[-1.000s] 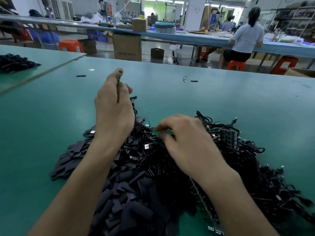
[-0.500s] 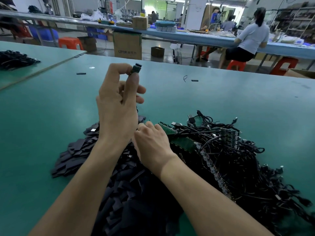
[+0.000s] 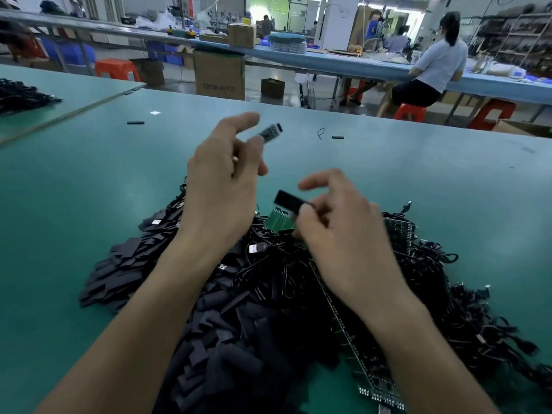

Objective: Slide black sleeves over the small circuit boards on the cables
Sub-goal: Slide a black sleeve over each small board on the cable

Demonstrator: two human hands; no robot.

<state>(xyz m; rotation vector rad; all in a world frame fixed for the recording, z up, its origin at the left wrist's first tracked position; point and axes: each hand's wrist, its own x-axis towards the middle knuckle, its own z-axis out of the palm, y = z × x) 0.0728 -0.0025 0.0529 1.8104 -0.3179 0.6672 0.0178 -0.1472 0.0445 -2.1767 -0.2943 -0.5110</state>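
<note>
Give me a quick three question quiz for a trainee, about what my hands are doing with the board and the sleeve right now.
1. True or false: the black sleeve is already slid over the small circuit board pinched in the left hand.
2. Which hand holds the black sleeve? A) left B) right C) neither
3. Fill in: from the wearer's view, the pile of loose sleeves lies to the ____ of the cable tangle.
Key: 1 false, they are apart; 2 B, the right hand; 3 left.
</note>
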